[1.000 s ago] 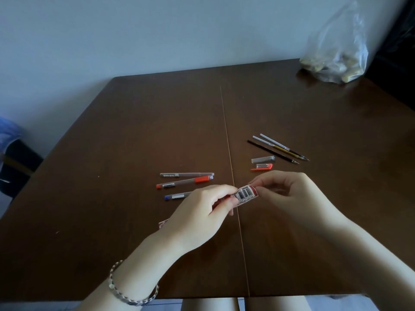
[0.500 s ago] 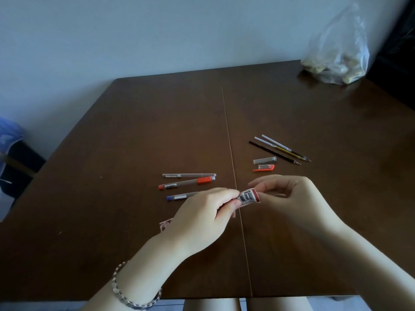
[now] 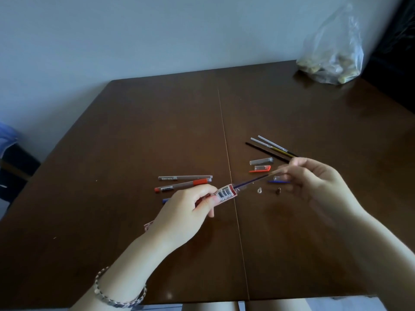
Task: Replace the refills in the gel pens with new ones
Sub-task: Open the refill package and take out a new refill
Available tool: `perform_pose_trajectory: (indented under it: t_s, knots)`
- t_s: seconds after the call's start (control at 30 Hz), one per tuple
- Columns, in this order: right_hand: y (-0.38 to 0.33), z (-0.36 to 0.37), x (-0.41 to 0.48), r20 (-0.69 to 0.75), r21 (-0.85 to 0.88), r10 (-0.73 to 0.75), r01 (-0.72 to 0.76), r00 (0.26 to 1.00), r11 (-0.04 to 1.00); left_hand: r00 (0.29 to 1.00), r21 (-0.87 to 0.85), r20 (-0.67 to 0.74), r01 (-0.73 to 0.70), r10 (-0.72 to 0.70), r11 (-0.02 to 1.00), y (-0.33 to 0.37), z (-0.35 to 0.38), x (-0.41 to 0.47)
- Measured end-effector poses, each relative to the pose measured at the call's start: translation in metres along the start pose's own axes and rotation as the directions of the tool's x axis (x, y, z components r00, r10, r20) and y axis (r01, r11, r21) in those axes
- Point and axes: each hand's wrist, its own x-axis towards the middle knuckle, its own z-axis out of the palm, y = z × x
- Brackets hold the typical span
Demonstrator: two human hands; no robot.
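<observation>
Right grip (image 3: 318, 180) pinching refill (image 3: 249, 182), packet (image 3: 225, 193) leftward

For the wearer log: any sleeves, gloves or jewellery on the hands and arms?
No sleeves or gloves; both forearms bare. The left hand has at its wrist a thin bracelet of pale and dark links. The right hand is blurred; nothing worn shows.

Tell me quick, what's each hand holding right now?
Left hand: closed, gripping the refill packet.
Right hand: closed, pinching the thin refill sticking out of the packet.
</observation>
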Motion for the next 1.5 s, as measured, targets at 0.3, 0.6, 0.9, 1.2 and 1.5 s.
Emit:
perform_pose_trajectory:
  t_s: [0.3, 0.6, 0.9, 1.2, 1.5]
  knots:
    - [0.022, 0.035, -0.022, 0.072, 0.156, 0.08, -0.091, 0.994, 0.984, 0.999, -0.05, 0.036, 0.016, -0.014, 0.999, 0.015, 0.014, 0.0]
    - [0.005, 0.001, -0.009, -0.124, -0.227, -0.097, 0.067, 0.988, 0.972, 0.992, 0.295, 0.123, -0.001, -0.037, 0.956, -0.004, 0.013, -0.006]
    - [0.012, 0.0, -0.011, 0.015, -0.527, -0.151, 0.136, 0.988, 0.839, 0.968, 0.328, -0.175, -0.116, 0.181, 0.938, -0.011, 0.015, -0.007]
    - [0.011, -0.003, -0.009, 0.18, -0.797, -0.098, 0.204, 0.979, 0.569, 0.973, 0.49, -0.225, 0.162, -0.056, 0.857, -0.027, -0.013, 0.033]
    - [0.009, -0.001, -0.008, 0.264, -0.806, -0.153, 0.304, 0.952, 0.508, 0.966, 0.47, -0.219, -0.021, 0.139, 0.882, -0.028, -0.007, 0.029]
